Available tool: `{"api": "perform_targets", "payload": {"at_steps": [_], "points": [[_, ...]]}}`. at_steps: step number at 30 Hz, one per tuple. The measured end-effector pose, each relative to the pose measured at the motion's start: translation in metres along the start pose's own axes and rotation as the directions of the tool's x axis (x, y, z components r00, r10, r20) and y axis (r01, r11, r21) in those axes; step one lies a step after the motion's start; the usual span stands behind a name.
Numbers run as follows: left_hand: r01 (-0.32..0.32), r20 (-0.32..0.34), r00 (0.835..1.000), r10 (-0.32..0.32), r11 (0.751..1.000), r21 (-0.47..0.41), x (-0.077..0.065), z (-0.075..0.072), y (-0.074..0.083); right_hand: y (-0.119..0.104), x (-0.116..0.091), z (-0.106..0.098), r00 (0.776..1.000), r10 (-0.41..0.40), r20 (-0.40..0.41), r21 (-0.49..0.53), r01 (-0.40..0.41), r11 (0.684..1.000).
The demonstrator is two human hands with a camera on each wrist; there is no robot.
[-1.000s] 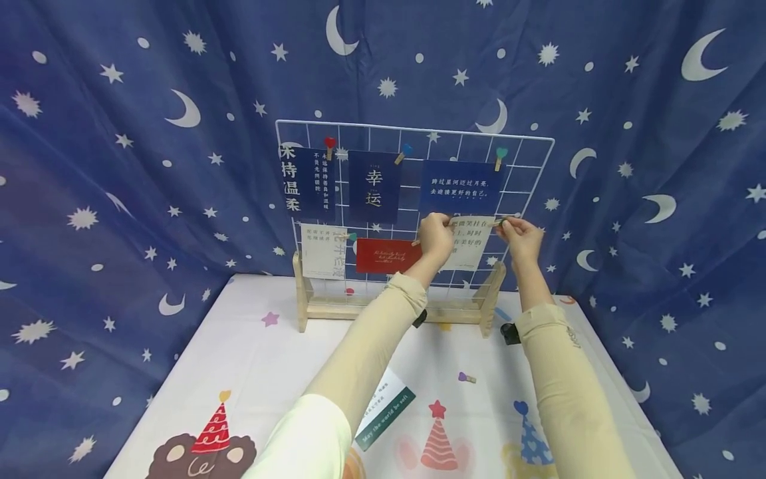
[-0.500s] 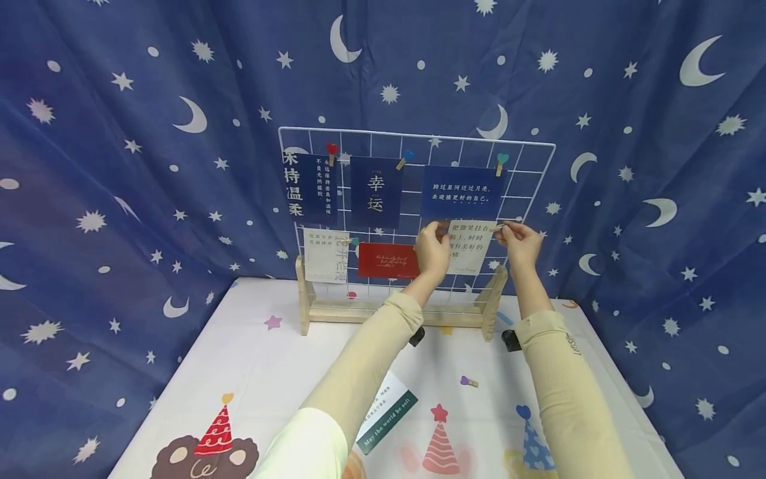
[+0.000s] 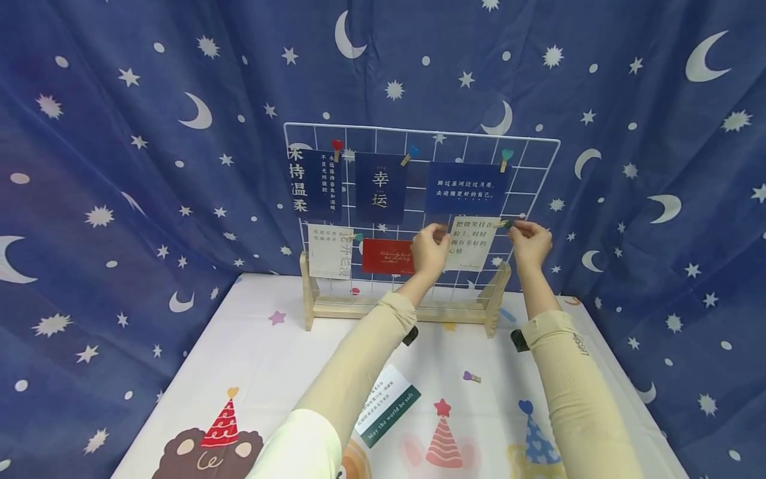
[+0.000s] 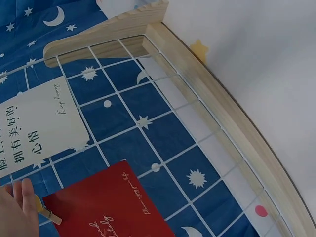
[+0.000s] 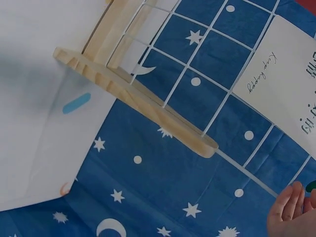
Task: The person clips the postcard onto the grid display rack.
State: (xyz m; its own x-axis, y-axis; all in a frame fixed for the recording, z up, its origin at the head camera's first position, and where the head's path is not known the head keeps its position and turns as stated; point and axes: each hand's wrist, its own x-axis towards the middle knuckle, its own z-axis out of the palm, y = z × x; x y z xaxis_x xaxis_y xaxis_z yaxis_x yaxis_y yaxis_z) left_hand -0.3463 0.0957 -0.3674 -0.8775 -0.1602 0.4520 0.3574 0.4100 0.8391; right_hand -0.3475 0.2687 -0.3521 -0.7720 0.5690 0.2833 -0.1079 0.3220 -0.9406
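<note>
A white card (image 3: 473, 247) with dark lettering hangs on the white wire grid (image 3: 419, 129), below a blue card (image 3: 468, 188). My right hand (image 3: 531, 246) pinches a small wooden clothespin (image 3: 503, 223) with a green top at the card's upper right edge. Beside the card's left edge is my left hand (image 3: 429, 253), fingers loosely bent, with nothing seen in its grip. In the left wrist view, those fingers lie next to a yellow-topped clothespin (image 4: 51, 216) on the red card (image 4: 106, 202). The right wrist view shows only part of my right hand (image 5: 294, 212).
More cards hang on the grid, including a dark blue one (image 3: 380, 188) and a pale one (image 3: 330, 251). Wooden feet (image 3: 494, 299) support the grid. On the table lie a green-and-white card (image 3: 389, 407) and a purple-topped clothespin (image 3: 471, 376).
My left hand has drawn left and down from the white card's upper left corner, uncovering more of its lettering. My right hand stays at the green clothespin.
</note>
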Motion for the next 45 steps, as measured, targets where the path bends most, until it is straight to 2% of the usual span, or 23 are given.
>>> {"api": "perform_targets", "payload": {"at_steps": [11,22,26,30,35,37,41,43,45], "points": [[-0.029,0.038,0.999,0.03,0.999,-0.023,-0.01,-0.005,-0.009,0.001,-0.008,-0.009,1.0,-0.017,0.024,-0.098,0.02,0.995],[-0.083,0.091,0.992,0.089,0.994,-0.072,-0.012,-0.016,-0.02,0.006,-0.014,-0.016,0.997,-0.033,0.07,-0.094,0.04,0.995],[-0.089,0.135,0.986,0.101,0.992,-0.092,-0.014,-0.025,-0.02,0.007,-0.017,-0.019,0.993,-0.04,0.115,-0.12,0.053,0.991],[-0.089,0.188,0.977,0.102,0.993,-0.074,-0.016,-0.035,-0.025,0.009,-0.021,-0.023,0.982,-0.064,0.18,-0.129,0.088,0.988],[-0.063,0.285,0.956,0.067,0.998,-0.025,-0.021,-0.049,-0.032,0.015,-0.027,-0.028,0.955,-0.082,0.284,-0.13,0.123,0.984],[-0.043,0.338,0.94,0.048,0.999,-0.023,-0.025,-0.056,-0.035,0.02,-0.03,-0.029,0.933,-0.112,0.341,-0.12,0.162,0.98],[-0.011,0.44,0.898,0.009,1.0,0.0,-0.036,-0.069,-0.047,0.037,-0.04,-0.032,0.872,-0.152,0.465,-0.123,0.234,0.964],[-0.015,0.463,0.886,0.007,1.0,0.015,-0.041,-0.075,-0.055,0.046,-0.046,-0.033,0.849,-0.148,0.507,-0.145,0.254,0.956],[-0.027,0.465,0.885,0.007,0.999,0.036,-0.046,-0.082,-0.062,0.052,-0.05,-0.035,0.836,-0.147,0.528,-0.163,0.27,0.949]]}}
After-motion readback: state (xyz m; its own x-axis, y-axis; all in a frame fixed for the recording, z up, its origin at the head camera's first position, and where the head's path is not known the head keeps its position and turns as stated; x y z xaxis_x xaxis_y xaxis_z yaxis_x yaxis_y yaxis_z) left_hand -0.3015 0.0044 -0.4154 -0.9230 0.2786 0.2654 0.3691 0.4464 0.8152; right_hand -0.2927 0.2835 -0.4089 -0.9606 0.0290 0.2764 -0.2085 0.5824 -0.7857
